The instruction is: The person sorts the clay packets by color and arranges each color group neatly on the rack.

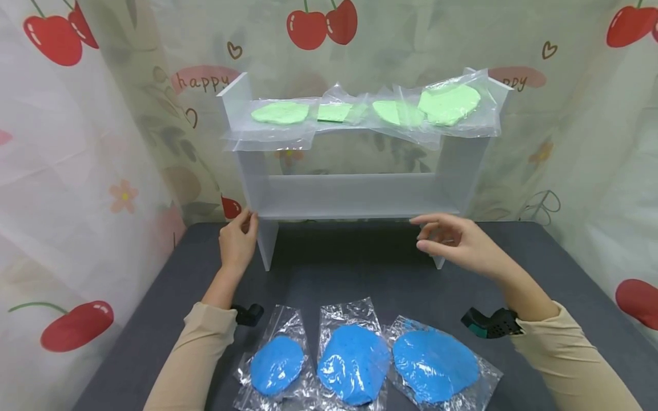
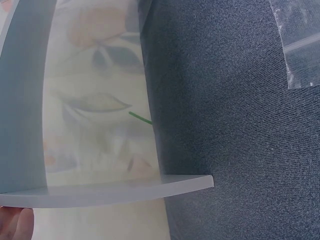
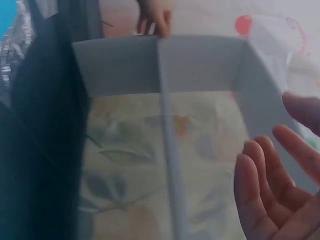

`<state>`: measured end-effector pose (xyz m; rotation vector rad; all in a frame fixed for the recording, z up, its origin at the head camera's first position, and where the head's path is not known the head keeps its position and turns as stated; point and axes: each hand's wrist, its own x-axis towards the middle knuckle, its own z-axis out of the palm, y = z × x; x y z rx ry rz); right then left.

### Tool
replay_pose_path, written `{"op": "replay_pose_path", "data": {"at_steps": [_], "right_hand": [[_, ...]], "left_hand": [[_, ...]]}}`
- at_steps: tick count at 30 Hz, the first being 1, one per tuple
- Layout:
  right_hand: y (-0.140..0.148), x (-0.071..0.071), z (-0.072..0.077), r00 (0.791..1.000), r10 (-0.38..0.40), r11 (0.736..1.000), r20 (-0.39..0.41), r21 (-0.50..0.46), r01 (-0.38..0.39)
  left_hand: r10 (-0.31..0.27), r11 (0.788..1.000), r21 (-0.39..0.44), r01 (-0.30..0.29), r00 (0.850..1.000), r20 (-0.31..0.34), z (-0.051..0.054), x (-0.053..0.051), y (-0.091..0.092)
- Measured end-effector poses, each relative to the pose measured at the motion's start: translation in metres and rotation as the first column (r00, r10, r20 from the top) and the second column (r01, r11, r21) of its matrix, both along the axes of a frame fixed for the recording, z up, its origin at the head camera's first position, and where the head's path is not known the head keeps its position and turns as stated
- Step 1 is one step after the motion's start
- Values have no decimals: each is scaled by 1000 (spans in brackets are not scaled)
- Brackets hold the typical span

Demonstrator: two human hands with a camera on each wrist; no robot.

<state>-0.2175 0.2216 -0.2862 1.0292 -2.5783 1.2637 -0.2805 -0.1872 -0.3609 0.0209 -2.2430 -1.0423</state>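
Observation:
My left hand (image 1: 239,240) touches the left side of a white two-tier shelf (image 1: 360,197) at middle-board height. In the left wrist view its fingertips (image 2: 17,222) lie against the outer face of the side panel (image 2: 110,196). The right wrist view shows the left hand (image 3: 156,15) at the shelf's far end. My right hand (image 1: 460,242) is in front of the shelf's right end, fingers loosely bent and holding nothing; the right wrist view shows it (image 3: 280,185) with thumb and fingers apart. Several bagged flat green pieces (image 1: 280,113) lie on the top board.
Three clear bags with flat blue pieces (image 1: 277,365), (image 1: 353,365), (image 1: 434,365) lie on the dark table (image 1: 514,251) in front of the shelf. Printed curtains (image 1: 128,171) stand behind and at both sides. A thin cable (image 1: 545,202) shows behind the table's right corner.

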Motion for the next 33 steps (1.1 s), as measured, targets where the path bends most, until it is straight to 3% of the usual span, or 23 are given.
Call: {"op": "replay_pose_path", "data": {"at_steps": [3,7,10,15,24,33], "right_hand": [[3,-4,-21,991,107,993,80,40,-110],[10,-8,-50,948,225,967,226,63,-245],[16,-10,-71,909,250,951,333,90,-295],[29,-10,-97,863,233,940,447,124,-318],[44,-5,-114,806,211,926,554,150,-346],[46,-3,-127,772,234,897,592,175,-406]], "left_hand": [[3,1000,2,-3,1000,7,0,0,-1],[6,1000,0,-6,1000,8,0,0,-1],[5,1000,3,-5,1000,8,1,0,-1],[4,1000,2,-4,1000,17,1,1,0],[4,1000,0,-4,1000,7,1,0,0],[9,1000,1,-9,1000,4,2,0,1]]}}
